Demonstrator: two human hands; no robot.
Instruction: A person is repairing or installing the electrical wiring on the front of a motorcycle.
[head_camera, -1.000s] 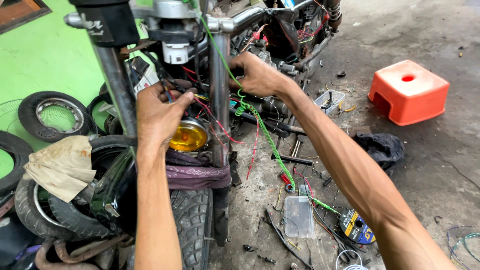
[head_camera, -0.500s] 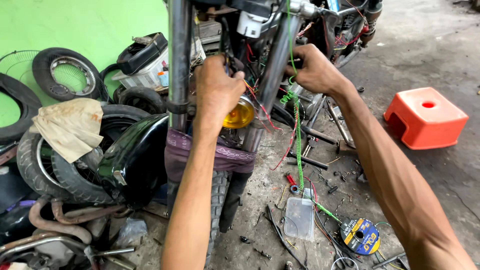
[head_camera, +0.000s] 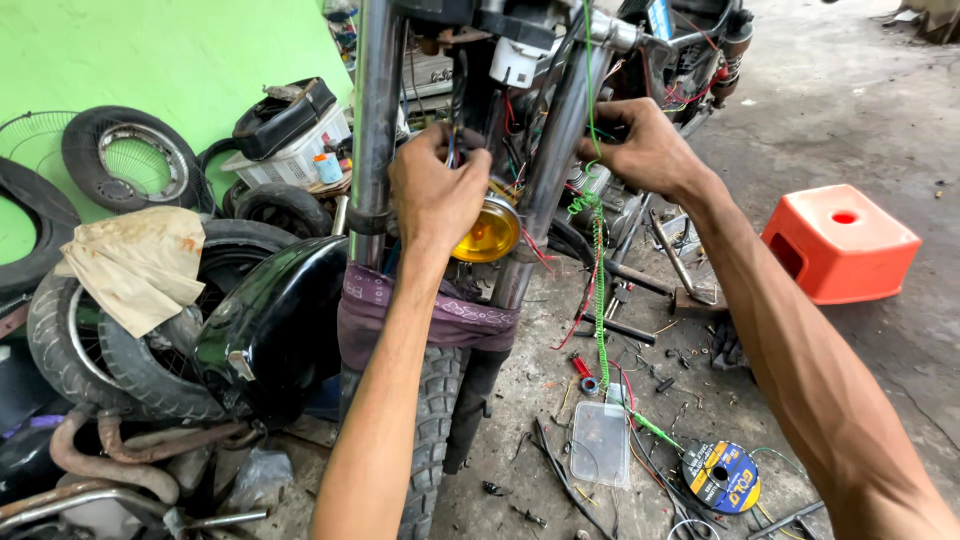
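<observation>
- Head view, my left hand (head_camera: 437, 195): arm raised, fingers pinched on the wires (head_camera: 455, 150) between the fork tubes (head_camera: 375, 130), above the yellow lamp (head_camera: 487, 232).
- My right hand (head_camera: 640, 150): clenched on the green wire (head_camera: 598, 270) beside the right tube.
- Since half a second ago: both hands sit higher and wider apart; the orange stool (head_camera: 838, 255) looks nearer.

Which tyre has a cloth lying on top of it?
The worn tyre at the left, in front of the green wall: a stained beige cloth drapes over its top. The tyre with a silver rim behind it and the motorcycle's knobbly front tyre are bare.
</observation>
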